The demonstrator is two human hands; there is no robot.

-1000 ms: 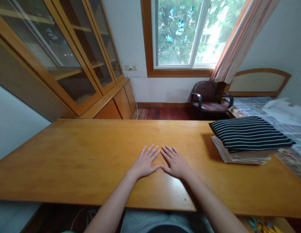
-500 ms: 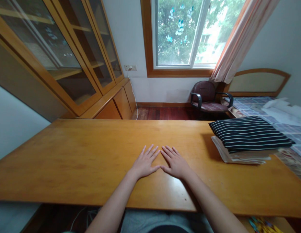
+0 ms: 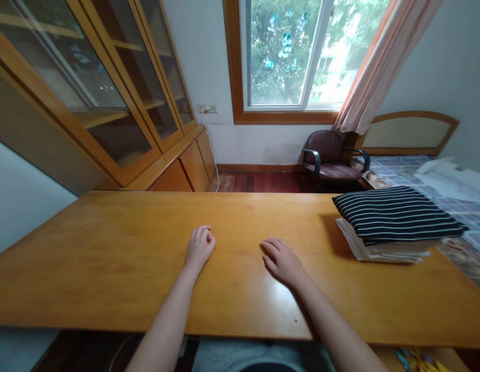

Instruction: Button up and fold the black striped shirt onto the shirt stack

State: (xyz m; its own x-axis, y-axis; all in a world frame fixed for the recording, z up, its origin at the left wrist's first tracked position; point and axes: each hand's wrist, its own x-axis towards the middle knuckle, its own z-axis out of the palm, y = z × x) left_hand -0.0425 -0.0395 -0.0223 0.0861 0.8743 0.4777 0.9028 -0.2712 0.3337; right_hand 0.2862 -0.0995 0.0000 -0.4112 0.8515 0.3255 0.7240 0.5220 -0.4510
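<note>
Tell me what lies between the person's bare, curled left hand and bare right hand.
Just glossy, yellow-brown wooden tabletop between the left hand and right hand, as the head view shows.

Maroon chair (image 3: 325, 150) with black arms sits near the window (image 3: 271, 85), which has blue-and-white stickers (image 3: 285, 45) and a pinkish curtain (image 3: 387, 67) over its right edge. Plaid-covered bed (image 3: 402, 166) on the right, glass-door cabinet (image 3: 125, 77) left, white cord (image 3: 211, 146) at the outlet (image 3: 206, 109).
</note>
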